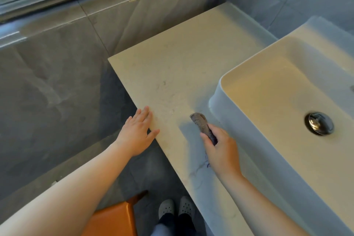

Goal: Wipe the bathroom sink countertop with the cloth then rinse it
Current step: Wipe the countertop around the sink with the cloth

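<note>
cloth (201,123): grey-brown
counter (178,67): beige, faintly speckled
sink (277,90): white
drain (319,123): chrome
stool (113,220): orange
shoes (176,208): white, perforated
wall (47,74): grey tiles

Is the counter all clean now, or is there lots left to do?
Not yet. No part looks plainly finished. The right hand holds the grey cloth on the countertop beside the sink basin, while the left hand rests flat on the front edge. Small specks show farther up the countertop, so wiping is left, and rinsing too: the cloth is not in the basin.
</note>
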The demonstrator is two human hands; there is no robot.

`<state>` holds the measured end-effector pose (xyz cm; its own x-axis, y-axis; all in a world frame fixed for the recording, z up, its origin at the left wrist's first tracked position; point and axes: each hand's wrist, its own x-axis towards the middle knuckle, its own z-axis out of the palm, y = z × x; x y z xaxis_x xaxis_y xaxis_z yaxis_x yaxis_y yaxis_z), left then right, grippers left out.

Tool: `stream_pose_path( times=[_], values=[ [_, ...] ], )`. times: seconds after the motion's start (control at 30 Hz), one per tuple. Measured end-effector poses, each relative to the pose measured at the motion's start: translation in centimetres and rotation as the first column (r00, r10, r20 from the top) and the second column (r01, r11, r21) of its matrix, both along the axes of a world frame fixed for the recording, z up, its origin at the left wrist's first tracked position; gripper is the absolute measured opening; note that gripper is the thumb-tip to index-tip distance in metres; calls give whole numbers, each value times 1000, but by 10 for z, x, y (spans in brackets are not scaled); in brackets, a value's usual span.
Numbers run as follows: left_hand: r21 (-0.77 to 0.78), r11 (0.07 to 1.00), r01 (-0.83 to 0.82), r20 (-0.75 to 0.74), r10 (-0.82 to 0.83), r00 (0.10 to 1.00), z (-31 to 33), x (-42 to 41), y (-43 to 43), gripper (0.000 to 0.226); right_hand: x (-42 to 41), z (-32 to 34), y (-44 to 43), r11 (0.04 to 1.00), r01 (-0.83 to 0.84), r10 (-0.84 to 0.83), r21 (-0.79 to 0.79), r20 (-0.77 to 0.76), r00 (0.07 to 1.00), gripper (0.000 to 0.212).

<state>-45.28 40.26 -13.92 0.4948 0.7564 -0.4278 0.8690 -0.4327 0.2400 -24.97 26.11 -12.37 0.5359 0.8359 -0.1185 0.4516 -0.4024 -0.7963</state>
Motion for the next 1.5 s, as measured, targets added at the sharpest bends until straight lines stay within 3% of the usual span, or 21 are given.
stream_pose_path(
  times=[0.17, 0.33, 0.43, 0.7, 0.97, 1.5],
  values=[
    [-40, 999, -11, -24, 10, 1000, 15, 10, 1, 69, 8, 30, 0, 999, 7, -18, -40, -265, 964, 21],
    [-57, 998, 1, 48, 2, 999, 41, 13, 21, 49, 16, 64, 20, 1000, 20, -24, -16, -310, 951, 17],
    [-82, 997, 1, 127, 9, 992, 52, 16, 41, 53, 19, 74, 44, 1000, 17, -16, 0, -325, 945, 16],
    [-98, 986, 138, 229, -112, 967, 67, 27, 143, 50, 4, 83, 132, 986, 166, -160, 29, -146, 976, 8],
    [-62, 936, 346, 268, -318, 909, 83, 33, 249, 48, -7, 86, 208, 921, 389, -381, 28, -148, 913, 10],
    [50, 897, 439, 233, -438, 868, 72, 141, 357, 48, 104, 77, 320, 872, 480, -478, 101, -39, 877, 15]
  ],
)
